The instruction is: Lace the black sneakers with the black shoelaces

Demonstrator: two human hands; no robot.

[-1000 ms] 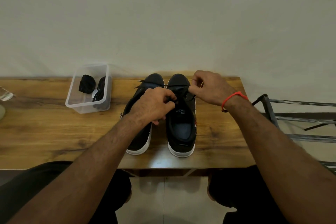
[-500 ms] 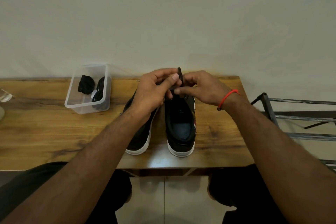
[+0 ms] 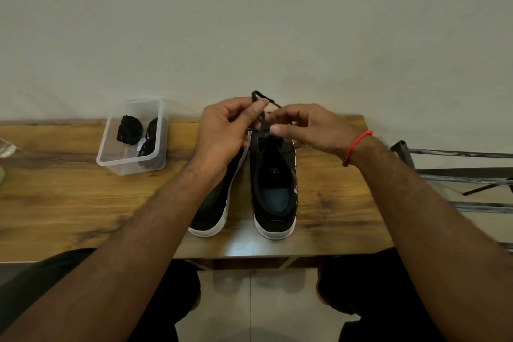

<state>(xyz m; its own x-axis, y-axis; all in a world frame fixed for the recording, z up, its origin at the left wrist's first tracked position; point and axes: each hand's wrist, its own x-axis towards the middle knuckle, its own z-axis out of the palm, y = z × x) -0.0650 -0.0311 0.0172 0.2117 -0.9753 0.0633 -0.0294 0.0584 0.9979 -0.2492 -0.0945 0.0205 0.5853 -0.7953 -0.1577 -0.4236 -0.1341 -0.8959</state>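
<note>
2 black sneakers are set side by side on the wooden table (image 3: 69, 197), heels toward the viewer. Above the right sneaker (image 3: 273, 183), a black shoelace (image 3: 262, 116) is pinched by the left hand (image 3: 227, 130) between thumb and forefinger, its loop rising above the fingertips. The same lace is pinched by the right hand (image 3: 308, 128) just beside. The left sneaker (image 3: 213, 208) is partly hidden by the left forearm.

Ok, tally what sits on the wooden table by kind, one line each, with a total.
Black sneakers with white soles: 2, left one and right one
Clear plastic container: 1
Black shoelace bundles in the container: 2, and
Black shoelace being threaded: 1
Total: 6
</note>
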